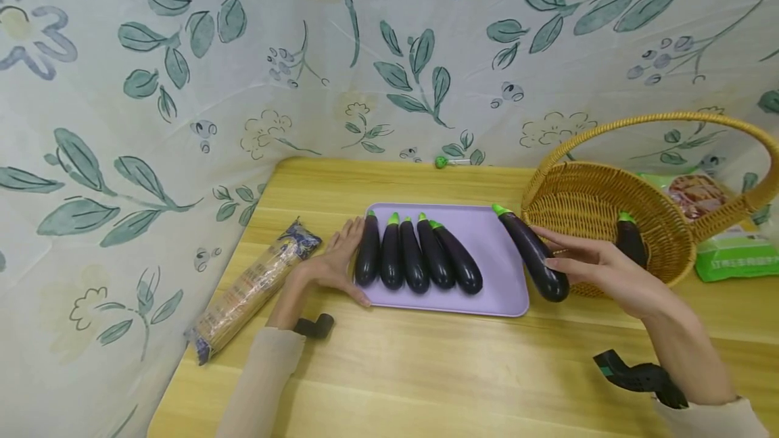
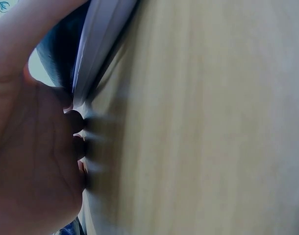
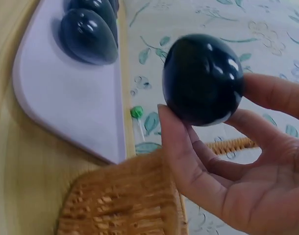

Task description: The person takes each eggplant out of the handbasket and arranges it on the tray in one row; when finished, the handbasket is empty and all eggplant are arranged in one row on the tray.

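My right hand (image 1: 593, 265) grips a dark eggplant (image 1: 531, 253) with a green stem end, held over the gap between the tray's right edge and the basket. In the right wrist view the thumb and fingers pinch the rounded end of this eggplant (image 3: 203, 78). On the lilac tray (image 1: 502, 282), several eggplants (image 1: 416, 259) lie side by side toward the left, stems away from me. My left hand (image 1: 335, 259) rests at the tray's left edge, fingers extended along it beside the leftmost eggplant. The left wrist view has the palm (image 2: 37, 161) close to the tray rim (image 2: 98, 54).
The wicker basket (image 1: 608, 184) with a tall handle stands at the right, another eggplant (image 1: 630, 240) inside. Behind it lies a green food packet (image 1: 736, 255). A packet of noodles (image 1: 252, 293) lies at the left. A green lollipop (image 1: 441, 162) is at the table's back edge.
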`<state>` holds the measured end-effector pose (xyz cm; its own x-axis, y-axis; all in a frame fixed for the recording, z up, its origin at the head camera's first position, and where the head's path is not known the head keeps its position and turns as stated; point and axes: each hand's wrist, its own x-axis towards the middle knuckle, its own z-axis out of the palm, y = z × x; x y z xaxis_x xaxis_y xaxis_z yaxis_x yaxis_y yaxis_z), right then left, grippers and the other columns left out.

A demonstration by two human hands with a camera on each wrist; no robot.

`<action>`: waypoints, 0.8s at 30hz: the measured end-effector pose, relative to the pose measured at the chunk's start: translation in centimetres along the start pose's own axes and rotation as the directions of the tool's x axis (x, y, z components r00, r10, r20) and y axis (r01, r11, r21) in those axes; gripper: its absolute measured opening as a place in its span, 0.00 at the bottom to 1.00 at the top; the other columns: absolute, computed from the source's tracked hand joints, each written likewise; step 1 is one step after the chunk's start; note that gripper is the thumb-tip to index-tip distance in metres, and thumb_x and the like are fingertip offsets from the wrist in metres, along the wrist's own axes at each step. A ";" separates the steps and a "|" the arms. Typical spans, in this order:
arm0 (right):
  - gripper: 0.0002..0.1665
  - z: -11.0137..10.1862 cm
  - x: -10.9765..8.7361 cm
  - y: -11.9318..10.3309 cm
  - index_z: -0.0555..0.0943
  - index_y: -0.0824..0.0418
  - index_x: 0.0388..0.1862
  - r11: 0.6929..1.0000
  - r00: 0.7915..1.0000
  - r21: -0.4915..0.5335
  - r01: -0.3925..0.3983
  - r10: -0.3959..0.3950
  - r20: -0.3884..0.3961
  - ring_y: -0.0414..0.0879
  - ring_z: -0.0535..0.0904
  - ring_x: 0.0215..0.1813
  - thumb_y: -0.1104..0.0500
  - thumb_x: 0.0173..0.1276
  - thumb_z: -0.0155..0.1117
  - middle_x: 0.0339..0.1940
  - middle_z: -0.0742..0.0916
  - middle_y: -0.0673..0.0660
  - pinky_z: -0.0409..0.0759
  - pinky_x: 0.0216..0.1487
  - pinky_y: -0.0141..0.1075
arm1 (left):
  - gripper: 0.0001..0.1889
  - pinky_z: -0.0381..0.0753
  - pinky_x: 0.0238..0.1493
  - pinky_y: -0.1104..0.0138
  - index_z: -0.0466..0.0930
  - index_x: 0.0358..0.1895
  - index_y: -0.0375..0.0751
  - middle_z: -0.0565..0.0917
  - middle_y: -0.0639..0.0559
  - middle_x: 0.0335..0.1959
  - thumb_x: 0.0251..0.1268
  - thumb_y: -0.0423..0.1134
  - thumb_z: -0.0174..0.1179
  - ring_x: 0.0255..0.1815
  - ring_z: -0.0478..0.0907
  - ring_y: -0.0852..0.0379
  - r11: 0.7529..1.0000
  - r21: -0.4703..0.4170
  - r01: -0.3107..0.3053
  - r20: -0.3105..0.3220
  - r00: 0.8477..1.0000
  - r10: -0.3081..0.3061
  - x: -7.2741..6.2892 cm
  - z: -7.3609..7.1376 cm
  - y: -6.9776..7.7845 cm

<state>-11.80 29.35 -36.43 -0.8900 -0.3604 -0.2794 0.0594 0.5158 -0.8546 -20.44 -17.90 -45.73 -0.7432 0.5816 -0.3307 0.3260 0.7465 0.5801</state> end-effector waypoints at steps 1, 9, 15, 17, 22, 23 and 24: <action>0.35 0.3 0.3 -0.3 0.59 0.45 0.84 1.000 1.000 -0.006 0.003 -0.003 -0.001 0.21 0.73 0.64 0.49 0.83 0.54 0.85 0.61 0.65 0.85 0.52 0.34 | 0.87 0.25 0.86 0.47 0.19 0.83 0.41 0.22 0.40 0.85 0.33 0.61 0.86 0.86 0.17 0.44 1.000 0.001 0.000 0.000 1.000 0.000 0.0 0.0 0.0; 0.36 3.4 3.3 -2.1 0.63 0.52 0.83 0.994 0.997 -0.113 0.001 -0.009 -0.071 0.44 0.78 0.54 0.50 0.80 0.59 0.78 0.71 0.72 0.79 0.38 0.33 | 0.87 0.25 0.86 0.46 0.18 0.82 0.40 0.22 0.40 0.85 0.34 0.61 0.85 0.86 0.17 0.43 1.000 -0.001 0.000 0.002 1.000 0.000 -0.1 -0.1 0.0; 0.36 6.0 5.6 -2.3 0.62 0.59 0.83 0.975 0.992 -0.220 0.023 -0.049 -0.118 0.68 0.78 0.65 0.57 0.80 0.58 0.75 0.73 0.74 0.86 0.54 0.47 | 0.87 0.25 0.86 0.47 0.19 0.83 0.41 0.21 0.41 0.85 0.33 0.61 0.85 0.86 0.17 0.44 1.000 0.001 0.002 0.003 1.000 -0.002 -0.2 -0.1 0.0; 0.35 6.6 6.3 -2.1 0.62 0.60 0.82 0.973 0.992 -0.228 0.031 -0.057 -0.112 0.70 0.77 0.66 0.59 0.80 0.57 0.76 0.73 0.74 0.85 0.58 0.55 | 0.87 0.26 0.86 0.46 0.19 0.83 0.40 0.22 0.41 0.85 0.33 0.61 0.85 0.86 0.17 0.44 1.000 0.000 0.000 0.000 1.000 0.000 -0.2 -0.1 -0.1; 0.34 7.1 7.6 -1.2 0.63 0.66 0.81 0.981 0.998 -0.188 0.039 -0.048 -0.043 0.72 0.75 0.69 0.62 0.80 0.56 0.77 0.71 0.75 0.82 0.59 0.52 | 0.88 0.27 0.86 0.45 0.19 0.82 0.40 0.22 0.40 0.85 0.31 0.64 0.85 0.86 0.18 0.42 1.000 0.002 -0.008 -0.004 1.000 0.008 0.0 0.0 -0.4; 0.34 7.1 7.7 -1.0 0.63 0.66 0.81 0.984 0.999 -0.177 0.030 -0.036 -0.029 0.72 0.74 0.70 0.62 0.79 0.56 0.76 0.71 0.76 0.81 0.59 0.50 | 0.88 0.28 0.86 0.44 0.18 0.82 0.40 0.22 0.40 0.85 0.31 0.64 0.85 0.86 0.18 0.42 1.000 0.003 -0.009 -0.005 1.000 0.009 0.0 0.0 -0.4; 0.34 7.0 7.8 -0.8 0.63 0.66 0.80 0.984 0.999 -0.174 0.022 -0.027 -0.023 0.72 0.73 0.70 0.62 0.79 0.56 0.76 0.71 0.77 0.80 0.58 0.48 | 0.88 0.27 0.86 0.44 0.18 0.82 0.40 0.22 0.40 0.85 0.31 0.65 0.85 0.86 0.18 0.42 1.000 0.002 -0.010 -0.006 1.000 0.010 0.0 0.0 -0.4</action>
<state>-15.64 20.65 -41.01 -0.9014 -0.3561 -0.2463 -0.0402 0.6353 -0.7712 -20.54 -18.17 -45.95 -0.7434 0.5868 -0.3209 0.3340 0.7414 0.5820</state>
